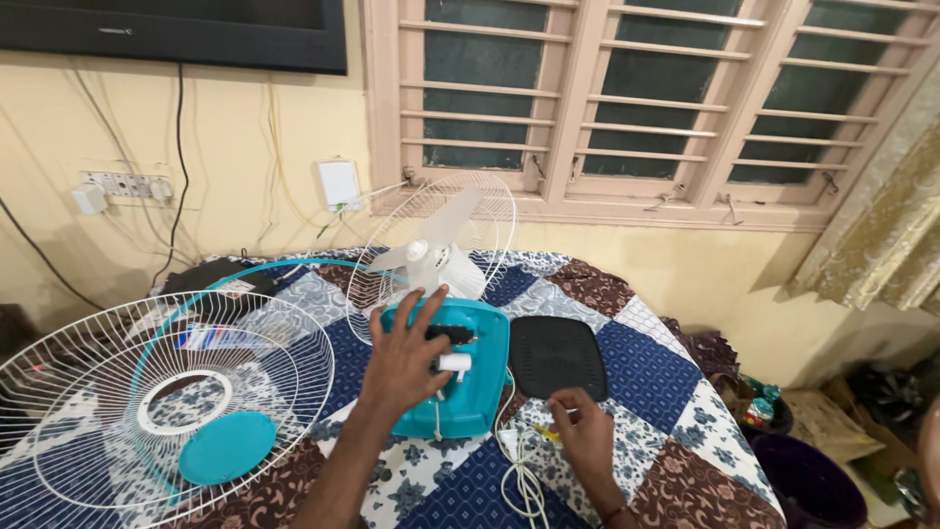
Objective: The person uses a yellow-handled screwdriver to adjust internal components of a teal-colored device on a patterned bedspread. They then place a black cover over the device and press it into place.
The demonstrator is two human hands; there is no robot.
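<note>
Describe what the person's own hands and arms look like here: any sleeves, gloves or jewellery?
Both forearms are bare, with no sleeves in view. The left hand wears no glove, ring or watch that shows. The right hand is also ungloved, and a thin band, reddish in part, circles its wrist near the bottom edge of the picture. No markings or tattoos can be made out.

A dark flat screen [176, 29] hangs on the wall, top left.

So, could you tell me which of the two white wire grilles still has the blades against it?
The upright rear grille by the window; the front grille lies flat, detached.
</note>
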